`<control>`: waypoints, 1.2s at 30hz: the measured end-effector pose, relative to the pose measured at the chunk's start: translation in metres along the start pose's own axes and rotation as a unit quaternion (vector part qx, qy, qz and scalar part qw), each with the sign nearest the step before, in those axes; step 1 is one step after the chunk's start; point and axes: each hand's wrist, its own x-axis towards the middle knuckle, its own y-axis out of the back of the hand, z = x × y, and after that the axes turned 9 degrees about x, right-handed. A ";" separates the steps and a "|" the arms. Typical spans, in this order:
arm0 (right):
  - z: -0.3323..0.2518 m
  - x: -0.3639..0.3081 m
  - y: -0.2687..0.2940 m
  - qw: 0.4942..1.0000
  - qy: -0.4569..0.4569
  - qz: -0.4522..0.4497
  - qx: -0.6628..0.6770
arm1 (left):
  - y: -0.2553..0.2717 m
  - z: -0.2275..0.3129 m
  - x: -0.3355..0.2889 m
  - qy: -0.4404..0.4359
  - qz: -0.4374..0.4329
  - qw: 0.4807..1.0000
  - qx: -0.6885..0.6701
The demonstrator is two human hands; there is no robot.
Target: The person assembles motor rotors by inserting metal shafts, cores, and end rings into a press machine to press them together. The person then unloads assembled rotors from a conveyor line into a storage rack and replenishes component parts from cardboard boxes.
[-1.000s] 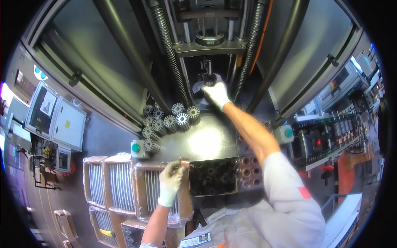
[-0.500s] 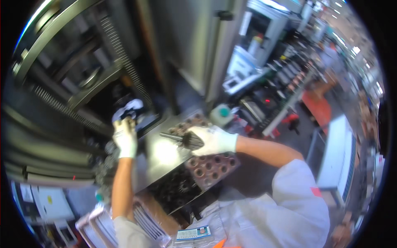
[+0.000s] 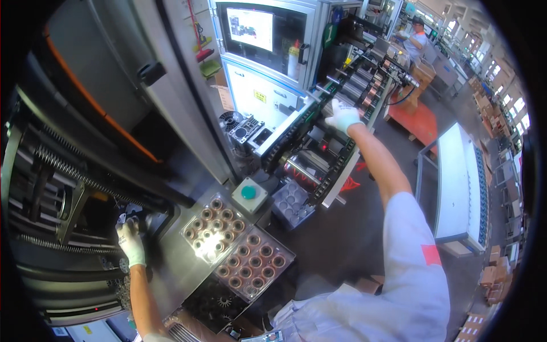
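My right hand (image 3: 345, 118), in a white glove, is stretched out over the conveyor (image 3: 358, 149) at the upper middle. Its thumb and fingers are apart, close above the dark cylindrical rotors (image 3: 359, 81) lying across the line, and no part shows in it. At the lower left, my gloved left hand (image 3: 131, 242) reaches to the opening of a machine (image 3: 74, 214). Its fingers are bent around a small dark and metallic part at the machine's edge, too small and partly covered to name.
Two clear trays (image 3: 254, 263) of copper-coloured rings lie on the metal table (image 3: 179, 273). Beside them stands a box with a green button (image 3: 248, 192). A grey machine post (image 3: 191, 91) rises between my hands. A white cabinet (image 3: 464, 188) stands right; another person (image 3: 415, 43) is far off.
My right hand has moved from above the trays, where it held a rotor with a shaft, out to the conveyor. My left hand stays at the machine. The view has swung right.
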 end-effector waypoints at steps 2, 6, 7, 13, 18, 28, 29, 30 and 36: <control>0.005 0.022 -0.015 0.998 -0.005 -0.060 -0.004 | -0.006 -0.012 -0.002 0.008 0.016 1.000 0.017; 0.014 0.028 -0.025 0.993 -0.007 -0.102 0.066 | -0.005 -0.018 0.013 0.043 -0.052 0.996 -0.049; 0.016 0.027 -0.024 0.992 -0.001 -0.104 0.067 | -0.019 -0.030 0.011 0.016 -0.005 0.998 -0.068; 0.005 0.041 -0.016 0.995 0.075 -0.065 -0.009 | -0.041 -0.068 0.003 0.106 -0.039 0.992 -0.062; 0.038 0.033 -0.023 0.981 0.005 -0.134 0.140 | -0.003 0.012 0.005 0.112 -0.142 0.983 -0.036; 0.019 0.033 -0.021 0.989 0.003 -0.110 0.096 | -0.020 0.014 -0.029 -0.019 -0.120 0.957 0.262; 0.011 0.024 -0.019 0.996 0.077 -0.033 0.039 | -0.023 -0.011 -0.043 -0.072 -0.044 0.961 0.263; 0.018 0.009 -0.015 0.988 0.134 0.067 0.032 | -0.022 0.002 -0.035 -0.097 -0.056 0.968 0.226; -0.211 -0.178 0.016 0.834 0.404 -0.079 0.366 | 0.015 0.024 -0.011 -0.046 -0.144 0.968 0.198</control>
